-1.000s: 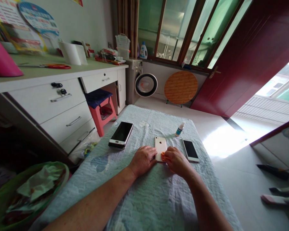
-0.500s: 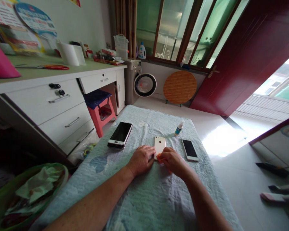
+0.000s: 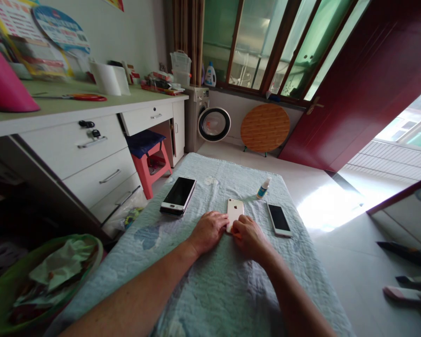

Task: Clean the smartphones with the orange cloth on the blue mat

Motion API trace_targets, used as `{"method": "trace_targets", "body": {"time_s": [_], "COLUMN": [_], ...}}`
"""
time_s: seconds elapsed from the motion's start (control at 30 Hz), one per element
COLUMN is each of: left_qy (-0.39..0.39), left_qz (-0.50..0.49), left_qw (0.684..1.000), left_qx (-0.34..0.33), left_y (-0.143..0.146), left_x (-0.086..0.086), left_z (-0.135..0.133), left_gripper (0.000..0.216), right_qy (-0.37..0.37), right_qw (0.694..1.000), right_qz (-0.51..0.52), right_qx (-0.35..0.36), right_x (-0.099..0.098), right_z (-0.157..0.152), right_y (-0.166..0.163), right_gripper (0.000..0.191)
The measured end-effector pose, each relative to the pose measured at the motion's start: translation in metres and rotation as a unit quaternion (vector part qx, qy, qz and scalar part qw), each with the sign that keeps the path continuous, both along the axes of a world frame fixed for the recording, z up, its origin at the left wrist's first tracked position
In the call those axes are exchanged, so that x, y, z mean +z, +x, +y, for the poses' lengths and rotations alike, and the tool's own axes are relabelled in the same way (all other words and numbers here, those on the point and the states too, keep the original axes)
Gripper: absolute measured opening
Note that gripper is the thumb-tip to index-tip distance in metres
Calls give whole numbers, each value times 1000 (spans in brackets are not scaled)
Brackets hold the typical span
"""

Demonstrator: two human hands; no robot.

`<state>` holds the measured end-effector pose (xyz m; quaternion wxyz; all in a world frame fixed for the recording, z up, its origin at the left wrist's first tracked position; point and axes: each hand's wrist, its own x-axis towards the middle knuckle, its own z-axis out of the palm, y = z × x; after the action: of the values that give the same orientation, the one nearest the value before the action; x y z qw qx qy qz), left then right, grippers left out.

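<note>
A gold smartphone (image 3: pixel 235 209) with an apple logo lies back side up on the cloth-covered table (image 3: pixel 210 281). My left hand (image 3: pixel 209 229) rests on the table and grips the phone's left edge with its fingertips. Over the lower right part of the phone, my right hand (image 3: pixel 248 238) is closed on a small orange cloth (image 3: pixel 233 230), mostly hidden under the fingers. A white smartphone with a dark screen (image 3: pixel 279 219) lies to the right. Just beyond it stands a small spray bottle (image 3: pixel 263 188) with a blue label. Stacked phones (image 3: pixel 178 196) lie to the left.
A green waste bin (image 3: pixel 98 255) with crumpled paper stands at the lower left. Beside the table are a red stool (image 3: pixel 150 171) and a white desk (image 3: pixel 87 173). Further back are a washing machine (image 3: pixel 196 100) with its door ajar and a round wooden board (image 3: pixel 264 127).
My right hand has shifted slightly over the phone, and less of the orange cloth shows now. My left hand keeps its place at the phone's edge. The whole view has shifted a little.
</note>
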<state>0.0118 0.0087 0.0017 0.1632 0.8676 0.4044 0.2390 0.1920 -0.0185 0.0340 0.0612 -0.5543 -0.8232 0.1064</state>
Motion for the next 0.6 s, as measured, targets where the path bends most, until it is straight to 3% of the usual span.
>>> {"method": "trace_targets", "body": {"time_s": [0.33,0.6], "left_qy": [-15,-2], "left_qz": [-25,2], "left_qw": [999,1000], "left_qx": [19,-8], "left_y": [1,-2], "left_x": [2,1], "left_z": [0,1], "left_gripper": [31,25], "right_qy": [45,23], "right_qw": [999,999], "right_qz": [15,-19], "right_qx": [13,-16], "right_x": [-7,1], "right_z": [-1,-1], "right_y": [-21,-4], "right_gripper": [11,6]}}
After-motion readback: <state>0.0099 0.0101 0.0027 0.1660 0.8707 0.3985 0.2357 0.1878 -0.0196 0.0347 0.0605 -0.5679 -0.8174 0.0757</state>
